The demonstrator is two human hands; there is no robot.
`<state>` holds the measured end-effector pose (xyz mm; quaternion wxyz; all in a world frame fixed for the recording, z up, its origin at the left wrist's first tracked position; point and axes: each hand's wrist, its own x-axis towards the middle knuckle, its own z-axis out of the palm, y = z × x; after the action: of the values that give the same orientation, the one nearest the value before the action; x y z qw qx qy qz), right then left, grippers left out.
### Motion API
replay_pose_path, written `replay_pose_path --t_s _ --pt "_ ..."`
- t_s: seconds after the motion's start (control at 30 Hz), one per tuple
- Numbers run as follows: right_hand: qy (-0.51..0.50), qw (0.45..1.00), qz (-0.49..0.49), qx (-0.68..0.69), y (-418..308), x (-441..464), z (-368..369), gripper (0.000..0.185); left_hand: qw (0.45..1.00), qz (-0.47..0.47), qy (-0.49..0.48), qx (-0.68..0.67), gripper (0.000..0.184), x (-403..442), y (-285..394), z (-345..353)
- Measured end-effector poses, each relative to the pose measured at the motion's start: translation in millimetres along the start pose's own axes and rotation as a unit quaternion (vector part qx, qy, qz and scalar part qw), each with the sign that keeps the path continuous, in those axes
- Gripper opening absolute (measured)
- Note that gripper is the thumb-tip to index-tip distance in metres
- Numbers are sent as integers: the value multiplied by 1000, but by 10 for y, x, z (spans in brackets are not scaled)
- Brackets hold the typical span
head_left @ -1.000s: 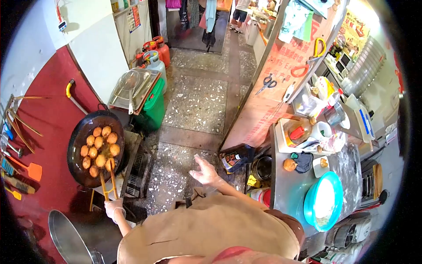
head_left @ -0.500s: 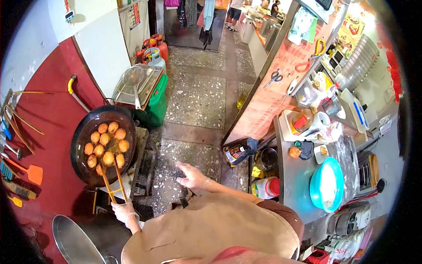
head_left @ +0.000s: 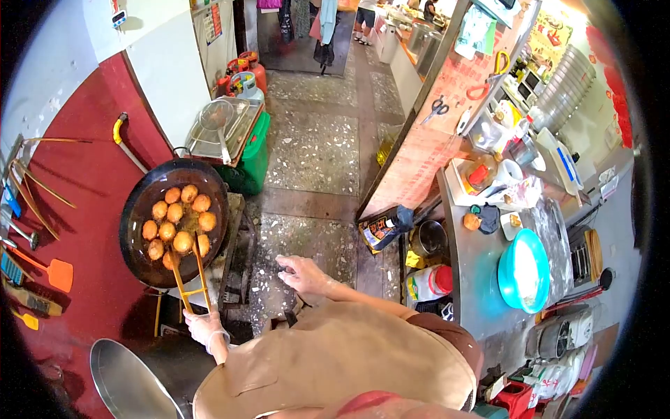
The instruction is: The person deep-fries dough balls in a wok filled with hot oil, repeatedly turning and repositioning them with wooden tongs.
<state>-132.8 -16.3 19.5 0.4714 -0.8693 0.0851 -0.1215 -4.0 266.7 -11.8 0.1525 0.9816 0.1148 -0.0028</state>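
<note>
My left hand [head_left: 204, 329], in a clear glove, grips a pair of long wooden tongs [head_left: 195, 292] with a crossbar. The tips reach down into a dark wok [head_left: 132, 244] on the left, among the near balls. Several golden-brown fried balls [head_left: 174, 212] sit in oil there, one of them [head_left: 183, 241] between the tips; whether it is squeezed, I cannot tell. Over the floor in front of my apron [head_left: 335, 356], my right hand [head_left: 304, 275] is held out with fingers apart and nothing in them.
Behind the wok a strainer [head_left: 216, 115] lies on a tray [head_left: 237, 133] above a green bin [head_left: 255, 157]. A large metal pot [head_left: 132, 380] stands near my left side. To the right, a metal counter [head_left: 478, 269] holds a turquoise basin [head_left: 513, 279]. Gas cylinders [head_left: 248, 87] stand farther back.
The view has shifted slightly, so the wok appears a little farther right and higher. The tongs stay among the same balls, and my right hand remains held out.
</note>
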Motion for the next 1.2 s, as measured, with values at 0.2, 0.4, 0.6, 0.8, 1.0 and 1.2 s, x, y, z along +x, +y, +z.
replay_pose_path --t_s 0.2,0.4,0.6,0.8,1.0,1.2 --pt "-32 998 37 -32 -125 -84 88 44 999 14 -32 -4 98 12 -147 32" --pt "-37 999 -5 -34 63 -81 201 43 997 -29 -74 2 101 12 -108 83" --pt "-79 995 -56 -10 81 140 88 42 997 -6 -35 -75 104 -100 57 101" --pt "-115 992 -47 10 -103 453 38 45 998 -34 -33 -47 105 -198 199 -70" --pt "-187 982 25 5 -36 455 -142 45 997 -70 -6 -39 108 -199 238 115" --pt "-166 986 -3 -2 112 520 -239 47 997 -66 -34 -23 104 -141 187 499"
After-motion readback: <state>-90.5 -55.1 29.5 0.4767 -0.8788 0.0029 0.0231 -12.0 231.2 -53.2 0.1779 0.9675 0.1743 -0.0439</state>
